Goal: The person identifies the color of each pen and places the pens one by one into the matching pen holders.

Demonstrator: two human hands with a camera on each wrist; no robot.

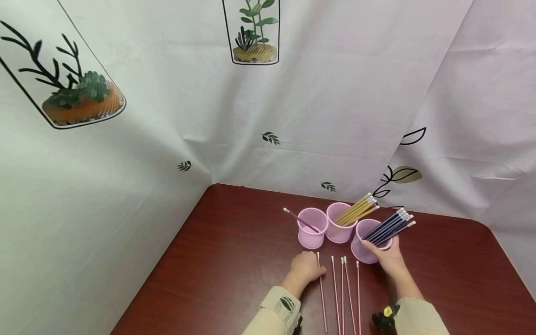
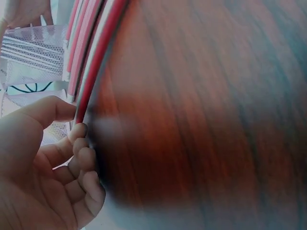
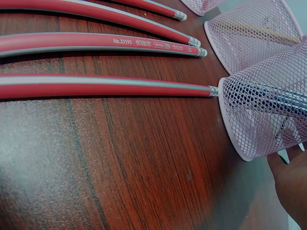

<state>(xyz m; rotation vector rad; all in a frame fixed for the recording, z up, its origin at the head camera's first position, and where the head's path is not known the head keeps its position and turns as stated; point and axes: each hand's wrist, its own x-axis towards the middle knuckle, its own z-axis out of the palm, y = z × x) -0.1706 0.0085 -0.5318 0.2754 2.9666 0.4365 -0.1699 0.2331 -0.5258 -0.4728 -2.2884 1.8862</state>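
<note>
My left hand point(image 1: 304, 267) pinches a red pencil point(image 1: 324, 307) between thumb and forefinger near its eraser end; the pencil lies on the table. In the left wrist view, thumb and forefinger meet on the red pencil point(image 2: 98, 57), the other fingers curled below. To its right lie several more red pencils point(image 1: 336, 295), roughly parallel. With my right hand point(image 1: 391, 260) I grip a pink mesh cup point(image 1: 361, 251) by its right side, thumb over the rim. Dark blue pencils point(image 1: 387, 228) lean in it, erasers up. In the right wrist view only part of the hand point(image 3: 292, 187) shows.
A second pink cup point(image 1: 338, 236) holds yellow pencils point(image 1: 356, 211), leaning right. Left of it, a third pink cup point(image 1: 311, 240) has one red pencil point(image 1: 302, 220) leaning left. The cups stand near the far edge of the brown table point(image 1: 234, 232), before a patterned white curtain point(image 1: 234, 163).
</note>
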